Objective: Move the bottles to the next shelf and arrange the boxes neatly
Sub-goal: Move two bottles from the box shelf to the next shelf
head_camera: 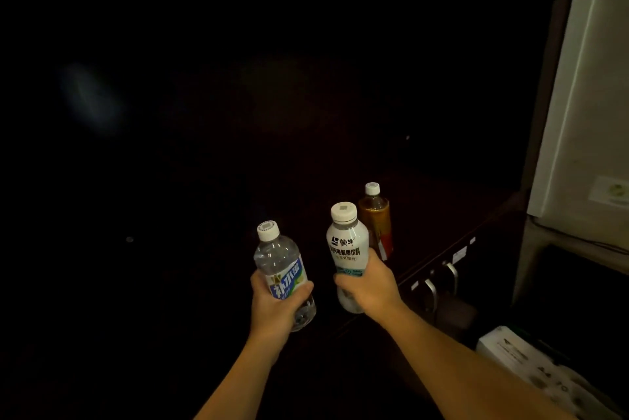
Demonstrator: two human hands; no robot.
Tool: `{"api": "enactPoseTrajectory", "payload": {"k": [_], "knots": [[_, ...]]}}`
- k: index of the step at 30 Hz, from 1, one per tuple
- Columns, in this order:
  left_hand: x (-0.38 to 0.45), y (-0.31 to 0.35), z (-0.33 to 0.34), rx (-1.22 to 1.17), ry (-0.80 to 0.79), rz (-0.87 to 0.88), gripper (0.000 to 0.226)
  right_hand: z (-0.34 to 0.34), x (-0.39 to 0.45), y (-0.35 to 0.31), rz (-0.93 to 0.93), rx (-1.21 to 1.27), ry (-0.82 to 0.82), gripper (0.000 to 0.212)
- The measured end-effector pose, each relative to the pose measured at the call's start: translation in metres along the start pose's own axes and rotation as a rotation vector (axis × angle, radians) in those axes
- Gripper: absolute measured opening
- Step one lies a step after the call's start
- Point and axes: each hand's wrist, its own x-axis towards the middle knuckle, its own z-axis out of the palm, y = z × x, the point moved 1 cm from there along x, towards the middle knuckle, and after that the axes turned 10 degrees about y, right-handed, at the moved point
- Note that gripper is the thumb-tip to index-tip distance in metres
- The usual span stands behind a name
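My left hand (274,304) grips a clear water bottle (277,263) with a blue label and white cap, held slightly tilted over the dark shelf. My right hand (369,287) grips a white milky bottle (347,242) with a white cap, just to the right of the first. Behind it an amber tea bottle (376,215) with a white cap stands upright on the dark shelf surface (442,202). A white box (510,351) lies at the lower right, partly in shadow.
The shelf interior is very dark and little shows inside it. A dark front edge with metal handles (442,280) runs diagonally at the right. A pale wall panel (592,96) with a socket stands at the far right.
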Motion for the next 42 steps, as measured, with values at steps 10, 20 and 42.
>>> {"api": "enactPoseTrajectory", "payload": {"k": [10, 20, 42], "knots": [[0.041, -0.032, 0.040, 0.039, 0.028, -0.013, 0.077, 0.025, 0.064, 0.025, 0.020, 0.008, -0.043, 0.049], [0.058, -0.040, 0.051, 0.075, 0.047, -0.031, 0.082, 0.045, 0.076, 0.026, 0.019, 0.001, -0.005, 0.050], [-0.034, -0.007, -0.075, 0.210, 0.118, -0.072, 0.083, 0.028, -0.062, -0.022, 0.014, -0.107, 0.032, 0.062]]}}
